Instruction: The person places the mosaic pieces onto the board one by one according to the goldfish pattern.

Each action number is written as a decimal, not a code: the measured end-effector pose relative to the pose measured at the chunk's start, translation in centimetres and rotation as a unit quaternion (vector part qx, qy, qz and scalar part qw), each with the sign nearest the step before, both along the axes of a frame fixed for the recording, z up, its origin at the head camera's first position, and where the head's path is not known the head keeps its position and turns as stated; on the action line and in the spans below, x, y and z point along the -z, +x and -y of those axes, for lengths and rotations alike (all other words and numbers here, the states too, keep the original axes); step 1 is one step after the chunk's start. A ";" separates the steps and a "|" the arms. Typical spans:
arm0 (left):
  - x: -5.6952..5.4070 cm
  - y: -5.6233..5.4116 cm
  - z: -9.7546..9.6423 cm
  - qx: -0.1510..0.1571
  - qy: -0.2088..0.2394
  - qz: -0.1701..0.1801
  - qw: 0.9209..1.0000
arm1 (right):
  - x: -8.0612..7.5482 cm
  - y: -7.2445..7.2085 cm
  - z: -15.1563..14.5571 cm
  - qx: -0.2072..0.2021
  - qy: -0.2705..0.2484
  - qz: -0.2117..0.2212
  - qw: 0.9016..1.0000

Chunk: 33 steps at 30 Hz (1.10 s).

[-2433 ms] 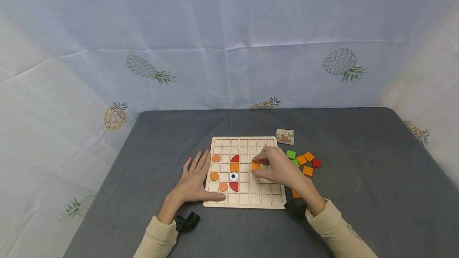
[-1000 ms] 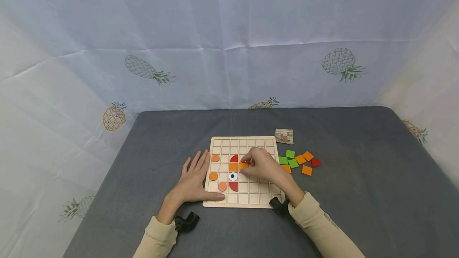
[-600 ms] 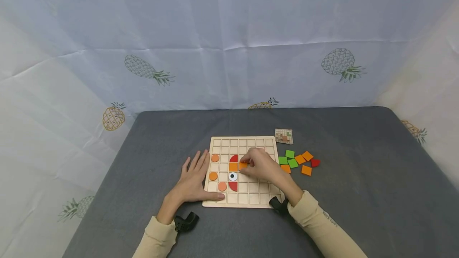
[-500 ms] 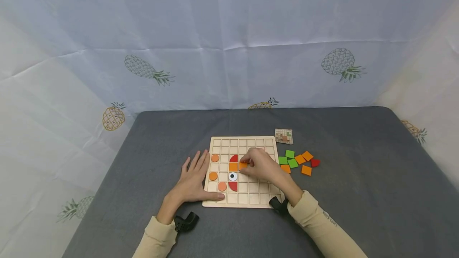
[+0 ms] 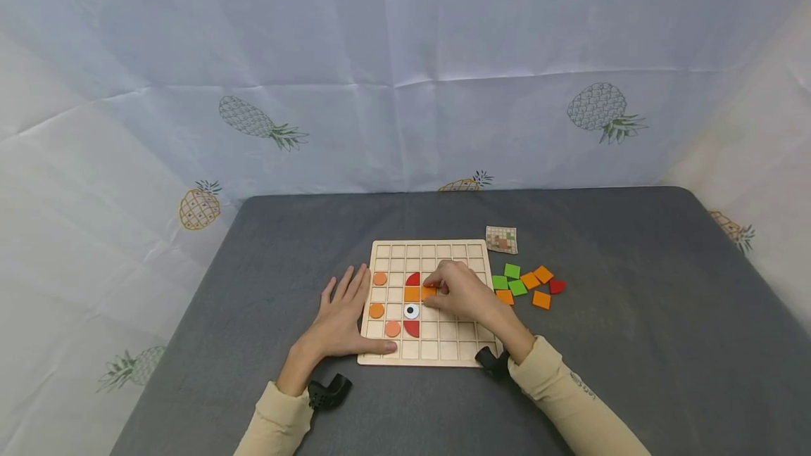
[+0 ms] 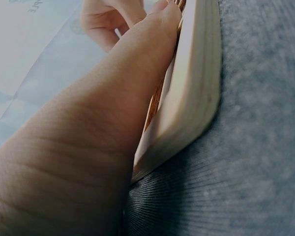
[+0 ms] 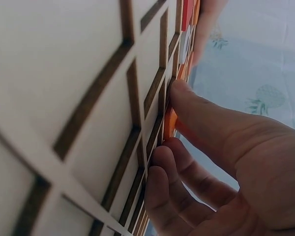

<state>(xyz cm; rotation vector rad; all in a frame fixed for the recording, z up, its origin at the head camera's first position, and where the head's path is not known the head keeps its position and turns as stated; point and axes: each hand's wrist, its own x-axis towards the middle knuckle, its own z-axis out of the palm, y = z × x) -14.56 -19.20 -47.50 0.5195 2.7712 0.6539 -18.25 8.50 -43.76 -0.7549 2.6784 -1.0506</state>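
Note:
A wooden grid board (image 5: 448,350) lies on the dark table. My left hand (image 5: 338,322) rests spread at its left edge, the thumb laid over the near left corner. Thumb and fingers of my right hand (image 5: 465,293) pinch an orange square tile (image 5: 429,292) at a cell near the board's middle; the right wrist view shows the same orange square tile (image 7: 170,123) between thumb and fingertips. Directly left of it sits another orange square (image 5: 412,294), with a red quarter-round piece (image 5: 413,279) above. Below are a white eye disc (image 5: 411,311) and a second red quarter-round (image 5: 412,328).
Orange discs (image 5: 376,310) occupy cells on the board's left side. Right of the board lie green squares (image 5: 517,288), several orange squares (image 5: 541,300) and a red piece (image 5: 557,287). A small pattern card (image 5: 502,239) lies by the far right corner.
My right hand has moved left across the board with the orange square tile, stopping beside the other orange square. Over the last half second it holds still. The left hand has stayed put.

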 end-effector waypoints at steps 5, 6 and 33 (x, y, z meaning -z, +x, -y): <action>0.0 -0.1 0.0 0.000 -0.002 -0.001 1.000 | -0.1 -0.1 0.2 0.008 0.013 0.011 1.000; 0.0 -0.1 0.0 -0.001 -0.003 -0.001 1.000 | -0.2 -0.1 0.2 0.009 0.014 0.012 1.000; 0.0 0.0 -0.1 -0.004 -0.005 0.001 1.000 | -1.1 0.4 -0.1 0.019 0.006 -0.003 1.000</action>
